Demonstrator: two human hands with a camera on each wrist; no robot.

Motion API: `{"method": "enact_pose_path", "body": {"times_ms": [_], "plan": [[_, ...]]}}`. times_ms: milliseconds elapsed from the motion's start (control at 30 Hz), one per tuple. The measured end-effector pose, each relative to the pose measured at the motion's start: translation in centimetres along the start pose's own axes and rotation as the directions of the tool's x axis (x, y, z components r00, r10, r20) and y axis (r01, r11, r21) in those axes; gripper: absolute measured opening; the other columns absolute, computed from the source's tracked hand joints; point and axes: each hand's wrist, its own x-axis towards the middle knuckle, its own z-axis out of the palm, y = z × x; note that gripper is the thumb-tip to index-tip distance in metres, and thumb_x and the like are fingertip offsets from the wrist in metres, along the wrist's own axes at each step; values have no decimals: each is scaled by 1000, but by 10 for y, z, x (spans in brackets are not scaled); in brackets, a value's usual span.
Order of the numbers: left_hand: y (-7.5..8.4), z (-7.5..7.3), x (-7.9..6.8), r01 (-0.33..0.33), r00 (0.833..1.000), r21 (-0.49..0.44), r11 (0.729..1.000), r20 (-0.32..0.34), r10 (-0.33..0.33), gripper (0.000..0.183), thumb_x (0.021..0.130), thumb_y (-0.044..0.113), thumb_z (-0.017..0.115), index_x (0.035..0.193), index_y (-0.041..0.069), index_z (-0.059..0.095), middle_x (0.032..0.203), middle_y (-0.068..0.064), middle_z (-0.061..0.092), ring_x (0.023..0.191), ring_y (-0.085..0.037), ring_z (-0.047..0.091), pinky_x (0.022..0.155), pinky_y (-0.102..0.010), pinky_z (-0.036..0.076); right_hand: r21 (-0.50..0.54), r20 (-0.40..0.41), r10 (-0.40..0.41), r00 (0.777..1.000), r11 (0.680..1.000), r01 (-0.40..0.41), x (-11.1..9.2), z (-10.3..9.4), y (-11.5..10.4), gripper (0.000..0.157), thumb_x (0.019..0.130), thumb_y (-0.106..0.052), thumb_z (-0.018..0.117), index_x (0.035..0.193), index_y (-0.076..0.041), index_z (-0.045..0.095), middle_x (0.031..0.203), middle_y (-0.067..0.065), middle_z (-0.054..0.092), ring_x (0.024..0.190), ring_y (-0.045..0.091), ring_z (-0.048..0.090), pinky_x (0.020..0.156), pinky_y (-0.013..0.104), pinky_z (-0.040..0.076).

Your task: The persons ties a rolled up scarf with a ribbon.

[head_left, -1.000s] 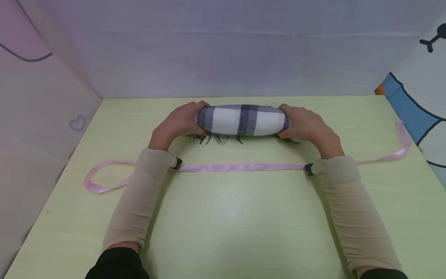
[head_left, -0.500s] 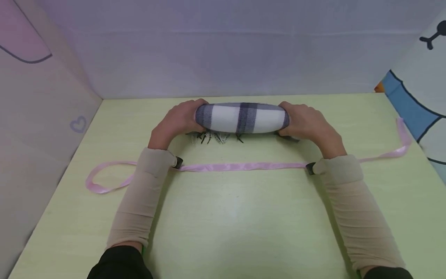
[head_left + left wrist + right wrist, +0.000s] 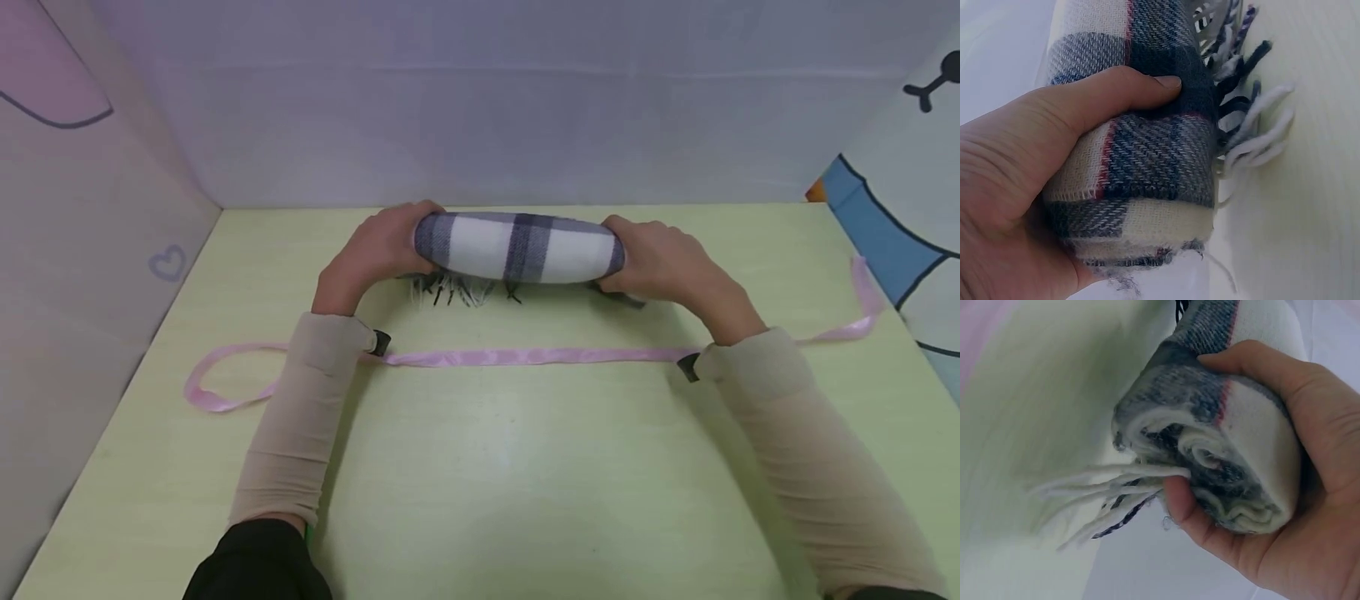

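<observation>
A rolled plaid scarf (image 3: 525,247) in white and dark blue-grey spans between both hands near the table's far edge. My left hand (image 3: 382,246) grips its left end; in the left wrist view the thumb lies across the wool, with fringe (image 3: 1250,119) sticking out beside it. My right hand (image 3: 663,262) grips the other end. In the right wrist view the spiral end of the roll (image 3: 1204,456) shows, one fingertip pressing at it beside loose white and dark fringe strands. Below the scarf, a pink ribbon (image 3: 517,357) lies crosswise on the table.
The ribbon's left part curls in a loop (image 3: 197,379), and its right tail (image 3: 866,300) reaches the table's right edge. The pale yellow-green table (image 3: 480,467) is bordered by a plain back wall (image 3: 510,125) and printed side panels (image 3: 892,233).
Both hands still hold the scarf roll. Its left end has risen slightly with the left hand, so it tilts a little. The right forearm has swung outward to the right.
</observation>
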Motion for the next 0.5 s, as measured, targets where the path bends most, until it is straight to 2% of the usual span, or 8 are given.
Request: {"method": "enact_pose_path", "body": {"times_ms": [367, 500], "plan": [[5, -13, -5, -43, 995, -23, 999, -91, 41, 76, 80, 16, 88, 147, 20, 53, 145, -8, 61, 127, -32, 56, 103, -57, 48, -15, -76, 0, 997, 1000, -1, -20, -15, -16, 64, 87, -33, 76, 141, -11, 49, 118, 18, 69, 92, 36, 67, 68, 50, 52], [8, -14, -5, -54, 994, -18, 998, -101, 52, 76, 80, 15, 88, 147, 21, 54, 147, -7, 60, 128, -31, 56, 104, -57, 48, -10, -105, 13, 994, 1000, -14, -32, -17, -20, 60, 87, -34, 75, 137, -12, 51, 112, 17, 70, 87, 35, 66, 62, 47, 50]]}}
